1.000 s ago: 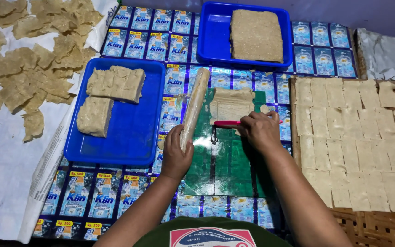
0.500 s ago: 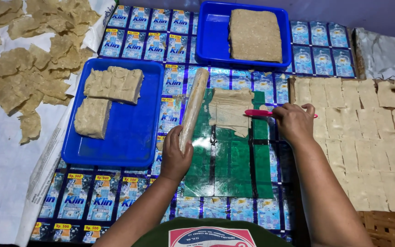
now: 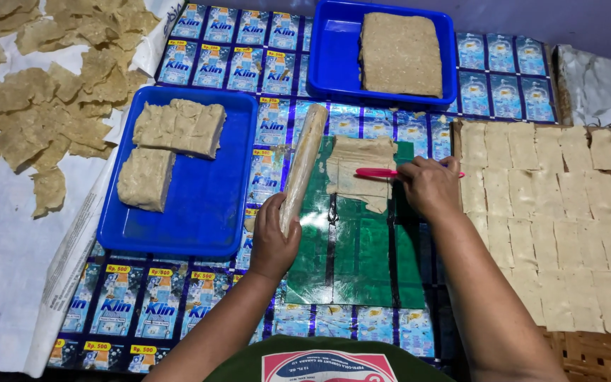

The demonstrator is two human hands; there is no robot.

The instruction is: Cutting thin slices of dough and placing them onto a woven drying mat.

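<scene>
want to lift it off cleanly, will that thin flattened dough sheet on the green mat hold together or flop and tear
The dough sheet looks very thin with ragged edges, so it would probably droop and tear if lifted by one corner. It lies flat on the green mat, perhaps clinging slightly. The right hand holds a pink tool on it.

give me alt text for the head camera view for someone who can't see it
A person's left hand grips a long dough-coated rolling pin while the right hand holds a thin pink tool over a flattened dough sheet on a green mat. Two blue plastic trays hold dough blocks; cut squares lie to the right.
</scene>
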